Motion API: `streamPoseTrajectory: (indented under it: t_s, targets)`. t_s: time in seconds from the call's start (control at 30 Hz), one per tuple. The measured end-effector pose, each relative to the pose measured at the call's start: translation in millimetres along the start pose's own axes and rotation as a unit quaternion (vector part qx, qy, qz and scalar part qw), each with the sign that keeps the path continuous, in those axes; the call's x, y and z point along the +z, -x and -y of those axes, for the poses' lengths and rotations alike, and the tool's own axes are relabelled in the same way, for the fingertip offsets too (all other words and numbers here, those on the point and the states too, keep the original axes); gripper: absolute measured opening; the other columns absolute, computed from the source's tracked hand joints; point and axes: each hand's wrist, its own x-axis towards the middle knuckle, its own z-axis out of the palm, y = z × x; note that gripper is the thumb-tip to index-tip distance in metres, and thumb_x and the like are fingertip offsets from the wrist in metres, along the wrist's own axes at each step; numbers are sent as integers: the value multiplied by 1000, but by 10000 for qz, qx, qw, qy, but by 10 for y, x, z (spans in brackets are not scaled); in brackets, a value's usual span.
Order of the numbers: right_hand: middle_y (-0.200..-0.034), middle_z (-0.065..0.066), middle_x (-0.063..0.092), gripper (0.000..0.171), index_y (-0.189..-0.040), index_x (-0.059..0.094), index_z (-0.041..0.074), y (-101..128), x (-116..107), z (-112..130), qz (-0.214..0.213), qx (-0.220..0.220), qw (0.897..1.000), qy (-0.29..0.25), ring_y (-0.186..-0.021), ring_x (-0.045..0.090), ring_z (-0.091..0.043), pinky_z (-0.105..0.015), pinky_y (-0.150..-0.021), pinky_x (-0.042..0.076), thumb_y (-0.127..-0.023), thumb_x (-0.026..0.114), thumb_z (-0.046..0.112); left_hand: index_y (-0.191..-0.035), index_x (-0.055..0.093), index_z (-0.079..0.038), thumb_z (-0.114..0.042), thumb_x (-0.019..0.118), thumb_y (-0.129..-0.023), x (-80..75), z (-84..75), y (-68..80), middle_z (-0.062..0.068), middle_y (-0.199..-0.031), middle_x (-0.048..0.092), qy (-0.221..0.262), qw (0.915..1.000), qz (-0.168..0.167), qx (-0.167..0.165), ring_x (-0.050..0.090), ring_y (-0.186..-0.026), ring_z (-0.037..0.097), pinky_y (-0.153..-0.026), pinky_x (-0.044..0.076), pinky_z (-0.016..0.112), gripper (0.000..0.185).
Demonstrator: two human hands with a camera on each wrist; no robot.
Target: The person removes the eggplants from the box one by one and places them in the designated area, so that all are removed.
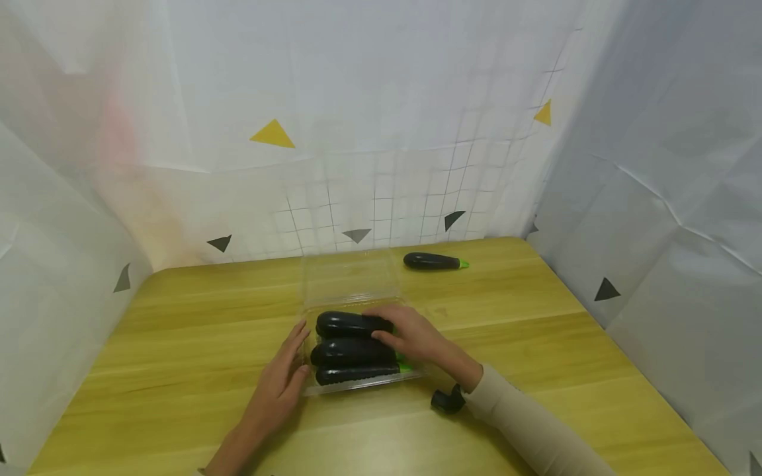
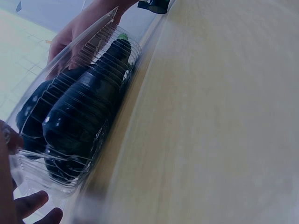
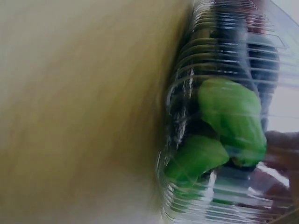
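Note:
A clear plastic clamshell box point(image 1: 363, 389) lies on the table with its lid point(image 1: 351, 277) folded back, away from me. Three dark eggplants are side by side in it: a far one point(image 1: 345, 324), a middle one point(image 1: 351, 352) and a near one point(image 1: 356, 375). My right hand point(image 1: 411, 334) reaches in from the right and grips the far eggplant near its stem end, thumb on the near side. Along the box's left wall rests my left hand point(image 1: 282, 377), fingers extended. Through the ribbed wall, green stems point(image 3: 231, 116) show in the right wrist view.
Another eggplant point(image 1: 433, 261) with a green stem lies at the back of the wooden table point(image 1: 196, 330), right of the lid. A black object point(image 1: 448, 400) is by my right wrist. White sheets with yellow and dark triangles enclose the back and sides.

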Motion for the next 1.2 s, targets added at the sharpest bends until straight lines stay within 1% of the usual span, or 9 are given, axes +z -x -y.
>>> streamPoseTrajectory:
  t_s: [0.17, 0.4, 0.57, 0.67, 0.83, 1.03, 1.2]
  targets:
    - [-135, -9, 66, 41, -140, 63, 5, 6, -8, -2, -138, 3, 9996, -253, -125, 61, -27, -46, -104, 50, -100, 71, 11, -157, 40, 1, 10, 58, -94, 11, -11, 8, 16, -166, 32, 65, 10000, -5, -18, 33, -149, 37, -118, 18, 18, 67]
    - [-133, -6, 68, 41, -139, 63, 7, -5, -99, 44, -397, -86, 9979, -509, -122, 63, -24, -46, -99, 53, -99, 72, 10, -158, 39, 2, 12, 57, -92, 11, -26, 9, 17, -167, 30, 89, 10000, -22, -36, 31, -150, 38, -119, 17, 19, 69]
    - [-132, -5, 68, 41, -139, 63, 9, -19, -191, 65, -501, -84, 9962, -706, -118, 64, -20, -42, -97, 55, -99, 72, 8, -160, 38, -3, 11, 57, -93, 7, -26, 5, 18, -166, 30, 87, 9999, -48, 28, 30, -150, 39, -120, 16, 20, 70]
    - [-133, -6, 68, 41, -138, 63, 7, -27, -242, 64, -565, -185, 9959, -684, -120, 64, -21, -41, -99, 54, -98, 73, 7, -161, 37, -6, 7, 55, -98, 5, -24, 4, 18, -166, 30, 117, 9999, -50, 35, 30, -150, 39, -120, 16, 20, 67]
    - [-133, -6, 67, 40, -136, 64, 4, -27, -318, 30, -663, -246, 9961, -525, -123, 63, -21, -40, -101, 53, -98, 73, 8, -161, 37, -9, 1, 53, -103, -7, -29, 2, 16, -167, 30, 201, 9998, -21, -63, 31, -150, 37, -119, 17, 19, 61]
    - [-133, -6, 67, 40, -137, 65, 5, -6, -413, -11, -746, -72, 9962, -454, -120, 64, -20, -40, -96, 55, -98, 73, 9, -161, 37, -9, 4, 53, -102, -9, -35, -1, 17, -166, 31, 214, 9998, -28, -15, 31, -150, 37, -119, 19, 19, 63]
    - [-132, -7, 68, 41, -137, 65, 4, 4, -476, -47, -797, -14, 9960, -401, -118, 65, -21, -40, -96, 55, -98, 74, 8, -161, 37, -9, 7, 53, -101, 1, -36, -1, 17, -166, 32, 249, 9996, -89, 53, 32, -149, 37, -119, 19, 18, 65]
